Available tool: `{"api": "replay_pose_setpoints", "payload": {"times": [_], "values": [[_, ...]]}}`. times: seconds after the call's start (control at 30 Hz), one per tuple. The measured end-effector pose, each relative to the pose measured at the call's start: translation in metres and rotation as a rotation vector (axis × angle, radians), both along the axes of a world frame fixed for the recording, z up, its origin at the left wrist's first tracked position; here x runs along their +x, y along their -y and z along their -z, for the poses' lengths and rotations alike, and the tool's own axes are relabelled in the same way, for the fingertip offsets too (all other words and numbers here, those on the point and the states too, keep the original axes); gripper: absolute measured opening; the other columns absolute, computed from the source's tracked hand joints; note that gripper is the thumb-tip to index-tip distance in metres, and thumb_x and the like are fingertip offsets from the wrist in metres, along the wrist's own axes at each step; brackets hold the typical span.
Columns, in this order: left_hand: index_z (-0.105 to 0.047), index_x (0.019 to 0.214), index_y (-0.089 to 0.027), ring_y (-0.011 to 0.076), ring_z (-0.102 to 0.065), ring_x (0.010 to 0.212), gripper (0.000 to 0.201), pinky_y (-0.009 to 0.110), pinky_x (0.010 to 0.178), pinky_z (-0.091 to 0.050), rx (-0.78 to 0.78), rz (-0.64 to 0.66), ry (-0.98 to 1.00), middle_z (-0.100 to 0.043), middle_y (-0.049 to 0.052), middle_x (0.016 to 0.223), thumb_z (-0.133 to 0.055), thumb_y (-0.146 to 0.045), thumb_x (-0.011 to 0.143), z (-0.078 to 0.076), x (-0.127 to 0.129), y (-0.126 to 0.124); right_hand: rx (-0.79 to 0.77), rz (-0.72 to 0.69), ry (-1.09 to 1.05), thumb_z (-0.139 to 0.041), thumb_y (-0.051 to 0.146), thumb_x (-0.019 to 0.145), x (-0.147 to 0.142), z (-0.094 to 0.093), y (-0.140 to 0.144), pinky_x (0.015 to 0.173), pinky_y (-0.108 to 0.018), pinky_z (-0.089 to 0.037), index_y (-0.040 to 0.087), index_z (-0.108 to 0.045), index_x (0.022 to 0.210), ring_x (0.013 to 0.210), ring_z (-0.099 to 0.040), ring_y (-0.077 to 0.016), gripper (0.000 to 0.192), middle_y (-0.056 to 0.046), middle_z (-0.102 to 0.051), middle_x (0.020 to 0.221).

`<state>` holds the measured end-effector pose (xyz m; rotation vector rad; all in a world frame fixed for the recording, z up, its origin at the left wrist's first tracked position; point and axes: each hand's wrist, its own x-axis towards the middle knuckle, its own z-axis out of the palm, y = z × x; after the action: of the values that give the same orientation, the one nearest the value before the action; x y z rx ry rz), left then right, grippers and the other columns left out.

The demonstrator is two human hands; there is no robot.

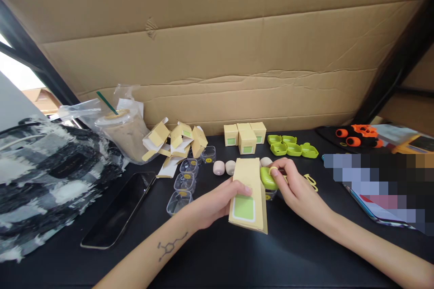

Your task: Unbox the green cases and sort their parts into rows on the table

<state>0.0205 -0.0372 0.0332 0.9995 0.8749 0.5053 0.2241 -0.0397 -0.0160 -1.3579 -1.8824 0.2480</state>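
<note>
Surface: black table [217, 257], cardboard wall behind.
Left hand [213, 205]: fingers closed on the flat carton [249, 194], near centre.
Right hand [294, 187]: fingers clamped on the green case [268, 179], just right of the carton.
Carton handling: likely light, thin card, easily creased; grip by the edges.
Case handling: appears rigid, smooth plastic; pinch its sides.

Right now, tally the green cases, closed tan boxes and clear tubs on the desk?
Green cases: 5, four in a group by the cardboard wall, one in the right hand.
Closed tan boxes: 5, four stacked, one in the left hand.
Clear tubs: 4.
Total: 14.
</note>
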Motion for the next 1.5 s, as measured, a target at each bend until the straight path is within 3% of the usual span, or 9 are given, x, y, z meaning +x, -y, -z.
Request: {"api": "replay_pose_setpoints", "payload": {"times": [0.13, 0.33, 0.53, 0.63, 0.8, 0.9, 1.1, 1.33, 1.5], "values": [[-0.058, 0.108, -0.019, 0.0271, -0.062, 0.105, 0.043, 0.037, 0.091, -0.042, -0.018, 0.009, -0.026, -0.071, 0.004, 0.09, -0.06, -0.031, 0.066, -0.002, 0.0, 0.0, 0.058, 0.035, -0.009, -0.03, 0.037, 0.097, 0.002, -0.004, 0.001, 0.059, -0.03, -0.045, 0.024, -0.039, 0.094, 0.066, -0.059, -0.0184, 0.016, -0.003, -0.058, 0.081], [-0.056, 0.111, -0.018, 0.0266, -0.06, 0.106, 0.047, 0.036, 0.091, -0.042, -0.027, 0.006, -0.037, -0.07, 0.005, 0.101, -0.06, -0.031, 0.066, 0.0, 0.0, -0.001, 0.033, -0.047, 0.138, -0.03, 0.032, 0.097, -0.001, 0.0, 0.0, 0.054, -0.028, -0.044, 0.024, -0.04, 0.088, 0.062, -0.059, -0.0177, 0.016, -0.001, -0.056, 0.074], [-0.055, 0.113, -0.018, 0.0282, -0.057, 0.112, 0.047, 0.038, 0.094, -0.042, 0.012, -0.004, 0.009, -0.069, 0.007, 0.104, -0.062, -0.031, 0.068, 0.003, -0.003, -0.002, 0.034, -0.086, 0.194, -0.037, 0.03, 0.094, 0.001, 0.001, -0.003, 0.069, -0.036, -0.047, 0.023, -0.048, 0.088, 0.078, -0.059, -0.0222, 0.014, -0.004, -0.059, 0.082], [-0.055, 0.112, -0.017, 0.0295, -0.052, 0.119, 0.042, 0.04, 0.096, -0.042, 0.076, -0.112, 0.116, -0.066, 0.009, 0.113, -0.063, -0.031, 0.072, 0.0, -0.002, -0.001, 0.052, -0.11, 0.115, -0.038, 0.029, 0.093, 0.007, -0.006, -0.001, 0.081, -0.041, -0.048, 0.023, -0.049, 0.103, 0.095, -0.058, -0.0244, 0.015, -0.007, -0.06, 0.1], [-0.047, 0.115, -0.018, 0.0296, -0.05, 0.122, 0.042, 0.041, 0.098, -0.043, 0.176, -0.284, 0.371, -0.059, 0.011, 0.124, -0.065, -0.028, 0.078, 0.004, 0.007, 0.002, 0.178, -0.356, -0.028, -0.055, 0.033, 0.086, 0.006, -0.007, 0.011, 0.098, -0.046, -0.042, 0.028, -0.037, 0.125, 0.12, -0.047, -0.0281, 0.043, -0.01, -0.05, 0.125], [-0.04, 0.116, -0.022, 0.0258, -0.052, 0.12, 0.05, 0.04, 0.099, -0.042, 0.244, -0.349, 0.407, -0.059, 0.008, 0.121, -0.069, -0.023, 0.076, 0.012, 0.012, 0.005, 0.07, -0.337, -0.204, -0.061, 0.035, 0.083, -0.005, -0.001, 0.017, 0.097, -0.043, -0.046, 0.031, -0.028, 0.13, 0.12, -0.048, -0.0256, 0.058, -0.01, -0.046, 0.129], [-0.04, 0.117, -0.023, 0.022, -0.058, 0.111, 0.06, 0.036, 0.095, -0.044, 0.359, -0.417, 0.36, -0.064, 0.005, 0.115, -0.077, -0.021, 0.069, 0.017, 0.014, 0.011, -0.202, -0.36, -0.456, -0.064, 0.035, 0.082, -0.01, -0.007, 0.018, 0.094, -0.039, -0.05, 0.029, -0.043, 0.115, 0.11, -0.058, -0.0215, 0.04, -0.008, -0.053, 0.124], [-0.057, 0.108, -0.02, 0.0263, -0.062, 0.104, 0.048, 0.037, 0.091, -0.047, 0.499, -0.338, 0.224, -0.068, 0.007, 0.11, -0.078, -0.025, 0.065, 0.019, 0.015, 0.016, -0.11, -0.381, -0.567, -0.065, 0.027, 0.081, -0.01, -0.01, 0.022, 0.081, -0.033, -0.056, 0.029, -0.046, 0.099, 0.095, -0.063, -0.0193, 0.026, -0.004, -0.059, 0.104], [-0.058, 0.106, -0.019, 0.0263, -0.063, 0.102, 0.05, 0.037, 0.089, -0.049, 0.46, -0.384, 0.235, -0.069, 0.007, 0.104, -0.08, -0.024, 0.062, 0.016, 0.014, 0.015, -0.131, -0.431, -0.578, -0.064, 0.024, 0.083, -0.009, -0.008, 0.024, 0.089, -0.031, -0.051, 0.033, -0.047, 0.106, 0.104, -0.06, -0.0171, 0.03, -0.003, -0.056, 0.113]]}}
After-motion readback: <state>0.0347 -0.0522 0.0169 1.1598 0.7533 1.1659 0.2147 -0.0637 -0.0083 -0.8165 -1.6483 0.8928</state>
